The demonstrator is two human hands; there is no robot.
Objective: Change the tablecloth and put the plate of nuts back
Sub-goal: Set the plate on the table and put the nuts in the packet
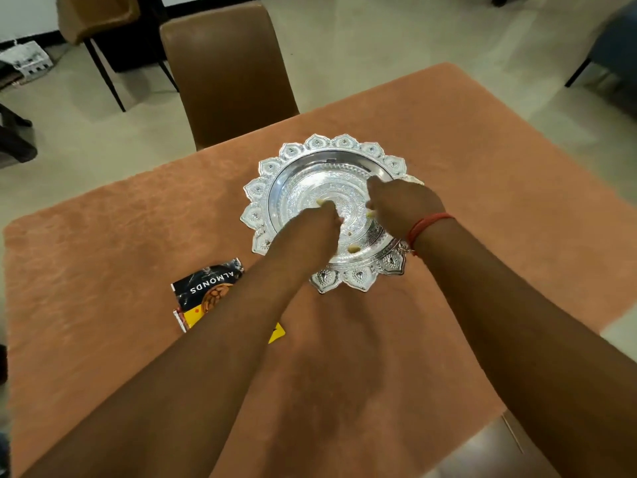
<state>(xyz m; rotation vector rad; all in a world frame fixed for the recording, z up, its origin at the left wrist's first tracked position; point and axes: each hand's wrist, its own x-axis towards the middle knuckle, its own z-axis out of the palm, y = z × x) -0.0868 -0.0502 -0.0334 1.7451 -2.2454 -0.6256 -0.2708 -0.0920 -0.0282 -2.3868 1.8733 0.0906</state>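
Your left hand (pixel 306 232) over the silver plate (pixel 296 157), fingers curled round a pale nut, your right hand (pixel 403 208) beside it, grip unclear, loose nuts (pixel 354 249) in plate, orange tablecloth (pixel 103 236) beneath, almonds packet (pixel 203 288) near left forearm, brown chair (pixel 227 74) beyond.

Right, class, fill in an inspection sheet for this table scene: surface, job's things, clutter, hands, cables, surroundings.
Surface: orange tablecloth covers the table.
Job's things: ornate silver plate near the middle; a few nut pieces in it.
Clutter: almonds packet, partly under the left forearm.
Hands: left hand and right hand both over the plate, fingers curled; what they hold is unclear.
Cables: nothing seen.
Surroundings: brown chair at the far edge; pale floor.
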